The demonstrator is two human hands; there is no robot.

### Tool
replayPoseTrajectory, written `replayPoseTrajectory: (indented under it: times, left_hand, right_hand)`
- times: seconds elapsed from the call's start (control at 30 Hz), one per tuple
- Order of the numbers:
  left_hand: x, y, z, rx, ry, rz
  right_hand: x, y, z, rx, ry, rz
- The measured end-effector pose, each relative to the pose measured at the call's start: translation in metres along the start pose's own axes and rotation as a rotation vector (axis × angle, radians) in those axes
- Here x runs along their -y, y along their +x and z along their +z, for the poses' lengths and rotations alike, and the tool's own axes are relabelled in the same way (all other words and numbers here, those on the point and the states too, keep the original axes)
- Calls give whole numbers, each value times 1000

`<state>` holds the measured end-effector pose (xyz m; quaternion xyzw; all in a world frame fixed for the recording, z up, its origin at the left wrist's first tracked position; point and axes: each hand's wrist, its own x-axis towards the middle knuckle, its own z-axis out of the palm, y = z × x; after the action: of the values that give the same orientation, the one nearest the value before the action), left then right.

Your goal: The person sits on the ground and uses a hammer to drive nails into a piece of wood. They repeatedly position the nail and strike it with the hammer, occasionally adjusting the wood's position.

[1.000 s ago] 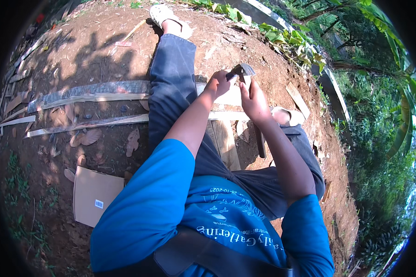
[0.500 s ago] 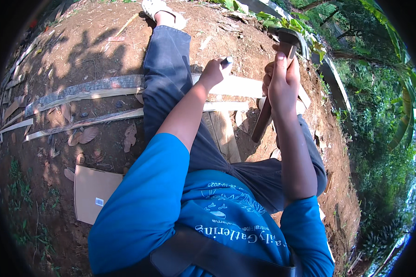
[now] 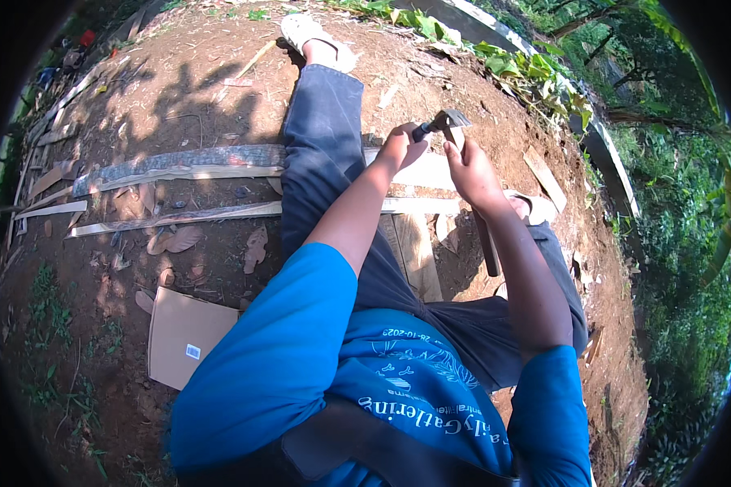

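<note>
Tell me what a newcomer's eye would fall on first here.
Probably the bright blue shirt, filling the lower middle. Above it, the right grip holds a hammer close to the dark-ended tool in the left grip. A pale shoe stands out near the top.

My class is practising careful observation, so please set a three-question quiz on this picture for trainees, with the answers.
1. Short answer: what is the right hand gripping?

2. Multiple choice: where does the cardboard lie?
A) On the ground to the person's left
B) On the ground to the person's right
C) Across both knees

3. True or false: the left hand is closed around a narrow dark tool.

Key:
1. A hammer-like tool.
2. A.
3. True.
</note>
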<state>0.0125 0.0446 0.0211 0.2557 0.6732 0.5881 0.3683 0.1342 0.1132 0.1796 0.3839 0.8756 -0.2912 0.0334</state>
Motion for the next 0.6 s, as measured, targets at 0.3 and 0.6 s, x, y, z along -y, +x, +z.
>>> replayPoseTrajectory:
  times: [0.3,0.6]
  left_hand:
    - [-3,-47,-3,146,-260,-105]
    - [0,-85,-12,79,328,257]
  right_hand:
    - [2,-103,-57,7,975,271]
    - [-17,-125,-46,29,1043,312]
